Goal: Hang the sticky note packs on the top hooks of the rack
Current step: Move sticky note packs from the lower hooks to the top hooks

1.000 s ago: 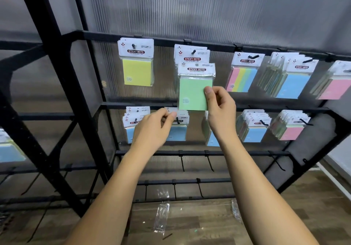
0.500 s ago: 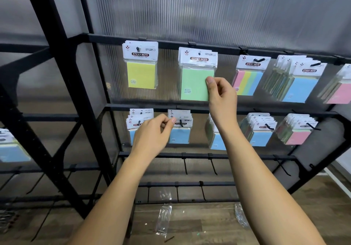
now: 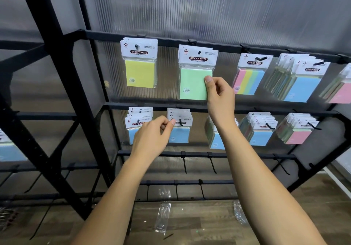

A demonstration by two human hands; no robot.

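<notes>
Right hand: my right hand, centre of frame, pinches the right edge of the green pack between thumb and curled fingers.
Green pack: a second ago it hung lower, in front of the packs already on that hook; now its white header sits level with theirs and the hook tip shows through the hang hole, upper centre of frame.
What that means: I judge this pack is seated on its top hook, so the hang itself looks done and only the letting go is left.
Left hand: my left hand, lower centre-left, has stayed by the middle row, thumb and forefinger closed on the left header edge of a blue pack there; I cannot tell how firm that grip is.
Top row: yellow pack upper left, then the green pack, a striped pack, blue packs and a pink one at the right edge.
Middle row: more packs hang there, mostly blue with a pink stack at the right.
Next: I would ease the right fingers off without tugging the pack forward off the hook, then lift the blue one upward.
Floor: clear wrappers lie on the wood boards at the bottom of frame.
</notes>
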